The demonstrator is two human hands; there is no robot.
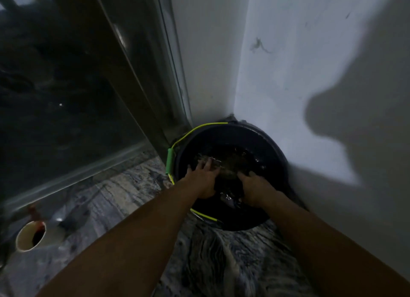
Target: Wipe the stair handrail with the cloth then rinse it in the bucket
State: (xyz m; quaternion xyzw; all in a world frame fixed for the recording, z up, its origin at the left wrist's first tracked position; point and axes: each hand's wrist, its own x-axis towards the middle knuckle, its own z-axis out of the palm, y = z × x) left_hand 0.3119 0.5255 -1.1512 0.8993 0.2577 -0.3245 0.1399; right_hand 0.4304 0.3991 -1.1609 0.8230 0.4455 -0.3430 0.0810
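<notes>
A black bucket [275, 154] with a green-yellow handle [170, 161] stands on the floor in the corner of the white walls. It holds dark water. Both my hands are down inside it. My left hand [204, 179] lies with fingers spread on a dark wet cloth [228, 163] at the water's surface. My right hand [255, 188] grips the cloth's near end, its fingers partly under water. The cloth is dim and hard to outline. No handrail is in view.
The floor [137, 185] is grey veined marble. A dark glass panel [66, 85] with a metal frame runs along the left. A white cup-like container [31, 236] with a red thing in it lies at the lower left. White walls [288, 74] close the right side.
</notes>
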